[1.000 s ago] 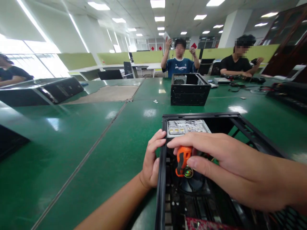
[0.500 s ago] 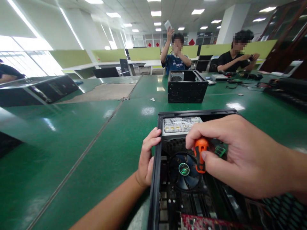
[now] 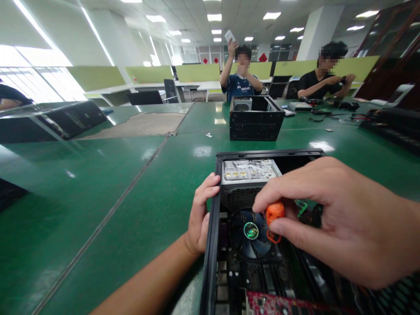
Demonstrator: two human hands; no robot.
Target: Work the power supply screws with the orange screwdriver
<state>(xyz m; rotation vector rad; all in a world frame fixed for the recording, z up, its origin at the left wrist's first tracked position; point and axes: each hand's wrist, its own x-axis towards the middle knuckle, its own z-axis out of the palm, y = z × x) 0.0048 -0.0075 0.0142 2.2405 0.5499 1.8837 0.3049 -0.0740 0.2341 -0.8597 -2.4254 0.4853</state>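
An open black computer case lies before me on the green table. My left hand is closed round its left edge, fingers over the rim. My right hand pinches the orange handle of a screwdriver between thumb and fingers, inside the case; the shaft and tip are hidden. Just left of the handle is a round black cooling fan with a shiny hub label. A metal power supply with a torn label fills the upper left corner. Toward me lies a red circuit board.
Across the green table stands another black computer case. Behind it sits a person with one arm raised; a second person works at the right among cables. More black cases lie at the left.
The screwdriver handle has come down slightly and tipped so that its end faces me more. My right hand has shifted a little with it; my left hand stays on the case edge.
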